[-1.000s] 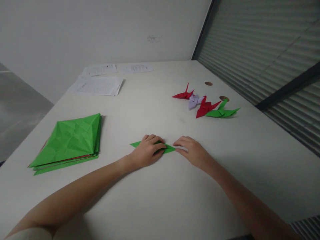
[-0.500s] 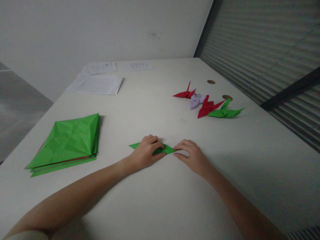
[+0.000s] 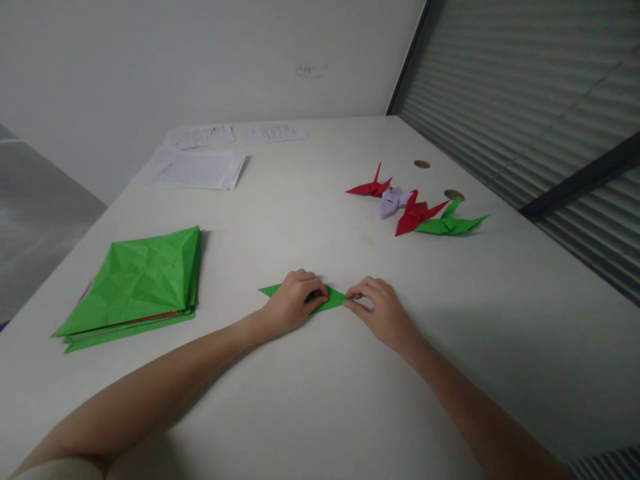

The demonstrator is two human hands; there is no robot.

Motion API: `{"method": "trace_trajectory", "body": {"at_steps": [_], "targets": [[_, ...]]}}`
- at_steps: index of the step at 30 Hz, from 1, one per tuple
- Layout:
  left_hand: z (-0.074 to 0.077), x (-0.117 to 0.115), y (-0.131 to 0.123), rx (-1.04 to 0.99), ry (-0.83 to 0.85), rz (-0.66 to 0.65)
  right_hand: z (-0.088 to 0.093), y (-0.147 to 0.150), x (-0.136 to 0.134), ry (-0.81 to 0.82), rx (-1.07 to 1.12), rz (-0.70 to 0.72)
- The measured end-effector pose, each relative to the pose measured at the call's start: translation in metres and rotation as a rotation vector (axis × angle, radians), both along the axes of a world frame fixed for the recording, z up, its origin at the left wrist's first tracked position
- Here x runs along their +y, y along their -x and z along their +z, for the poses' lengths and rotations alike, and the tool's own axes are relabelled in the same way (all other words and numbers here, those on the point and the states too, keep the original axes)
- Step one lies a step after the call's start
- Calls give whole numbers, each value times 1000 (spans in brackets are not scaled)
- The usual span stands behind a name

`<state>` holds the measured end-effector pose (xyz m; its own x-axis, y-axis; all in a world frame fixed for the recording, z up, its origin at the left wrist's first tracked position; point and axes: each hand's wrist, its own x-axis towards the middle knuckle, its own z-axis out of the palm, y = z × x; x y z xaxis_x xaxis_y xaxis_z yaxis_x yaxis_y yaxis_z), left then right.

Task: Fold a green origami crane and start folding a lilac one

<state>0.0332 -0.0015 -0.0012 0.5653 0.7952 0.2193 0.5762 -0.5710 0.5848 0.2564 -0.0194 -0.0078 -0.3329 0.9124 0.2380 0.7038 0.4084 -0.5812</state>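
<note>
A narrow folded green paper piece [image 3: 331, 299] lies flat on the white table [image 3: 320, 400] in front of me. My left hand [image 3: 293, 301] rests on its middle with the fingers curled down, pressing it to the table. My right hand [image 3: 377, 307] pinches the paper's right tip with thumb and forefinger. The left tip of the paper sticks out past my left hand.
A stack of creased green and red paper squares [image 3: 137, 283] lies at the left. Several folded cranes, red [image 3: 370, 187], lilac [image 3: 393, 200], red [image 3: 415, 213] and green [image 3: 450, 223], sit at the right. White printed sheets [image 3: 193, 167] lie at the back. Window blinds [image 3: 540, 100] run along the right edge.
My right fingers have closed in on the paper's right tip. My left hand has stayed pressed on the paper, with only a slight shift.
</note>
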Motion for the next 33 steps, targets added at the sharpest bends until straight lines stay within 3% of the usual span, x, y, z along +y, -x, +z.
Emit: {"method": "trace_trajectory", "body": {"at_steps": [33], "targets": [[-3,1,1,22,-43,-53,-5,5,3,-20,-140,-59]]}}
